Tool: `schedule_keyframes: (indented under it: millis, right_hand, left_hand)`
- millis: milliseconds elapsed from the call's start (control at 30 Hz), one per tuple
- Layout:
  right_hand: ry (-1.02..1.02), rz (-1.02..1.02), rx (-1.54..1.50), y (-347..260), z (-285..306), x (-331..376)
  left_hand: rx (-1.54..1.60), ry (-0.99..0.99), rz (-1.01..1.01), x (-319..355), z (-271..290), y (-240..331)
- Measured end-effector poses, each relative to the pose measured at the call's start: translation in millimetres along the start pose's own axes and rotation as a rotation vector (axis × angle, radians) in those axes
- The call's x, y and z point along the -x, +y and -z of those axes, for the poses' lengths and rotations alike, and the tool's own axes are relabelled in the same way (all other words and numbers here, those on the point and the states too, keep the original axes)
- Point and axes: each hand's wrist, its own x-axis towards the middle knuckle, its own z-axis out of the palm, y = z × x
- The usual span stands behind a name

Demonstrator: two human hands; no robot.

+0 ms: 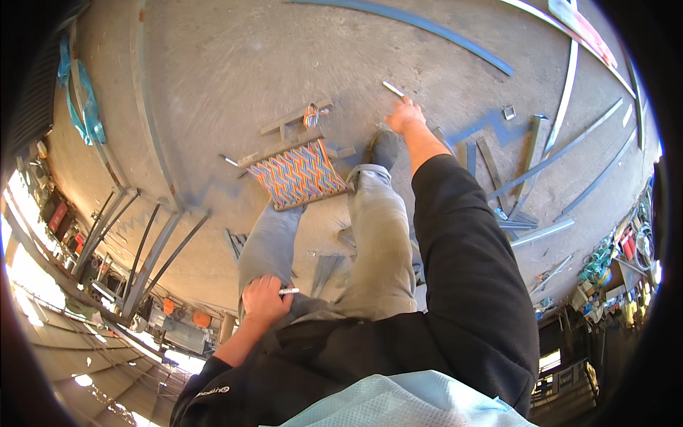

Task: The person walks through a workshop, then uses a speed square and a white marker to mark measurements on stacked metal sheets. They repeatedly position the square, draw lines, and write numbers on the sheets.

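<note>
Our left hand (264, 302) pinches a short white plastic-like rod (289, 291); loosening could drop it. Right hand (405, 115), we can't tell; fumbling could roll the slim white plastic-like stick (392, 89).

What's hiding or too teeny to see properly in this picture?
All in the head view:
Left foot: hidden by the woven seat.
Short white piece: its other end is hidden inside the left hand.
Slim white stick: the right hand hides its near end, and whether the fingers hold it.
Blue bar: one end is cut off by the top edge.
Clutter at the right rim: pieces too small to tell.
</note>
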Motion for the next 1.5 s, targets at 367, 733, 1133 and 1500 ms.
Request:
schedule_keyframes:
  millis: [367,733,1133,1500]
  right_hand:
    - [0.225,-0.066,0.133,-11.7,-38.3,-15.5]
    - [0.548,0.127,-0.429,13.2,-55.5,194.3]
    - [-0.226,0.580,-1.089,-45.1,45.9,522.1]
    - [-0.489,0.899,-1.416,-141.4,176.4,677.0]
  left_hand:
    - [-0.053,0.070,-0.087,-18.8,9.9,-14.4]
    - [0.022,-0.108,-0.097,-12.1,17.8,-30.0]
    - [0.500,0.420,-0.434,56.6,193.6,75.6]
    - [0.537,0.931,-0.491,202.8,280.9,119.0]
